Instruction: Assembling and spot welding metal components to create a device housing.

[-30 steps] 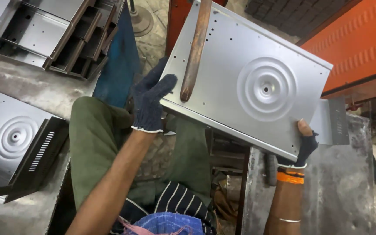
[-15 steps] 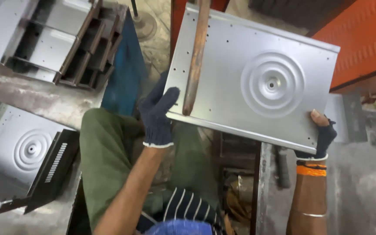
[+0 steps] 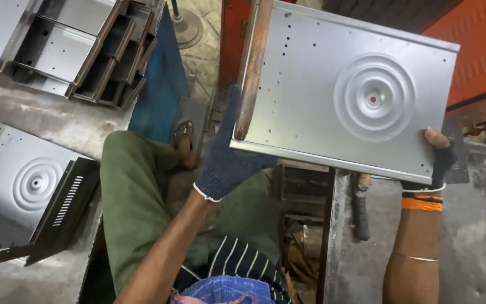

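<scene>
Left hand (image 3: 223, 163) and right hand (image 3: 437, 163), fingers clamped on the stamped steel panel's (image 3: 333, 95) near edge, hold it in open air above the bench (image 3: 468, 247).

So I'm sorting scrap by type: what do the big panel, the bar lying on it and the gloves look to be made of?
Panel: sheet metal, probably steel, with a dull grey sheen, pressed rings, punched holes and folded edges. Bar: metal with brown, rust-like patches. Left hand: dark blue knitted glove, ribbed weave showing. Right hand: dark fingerless glove, likely fabric.
</scene>
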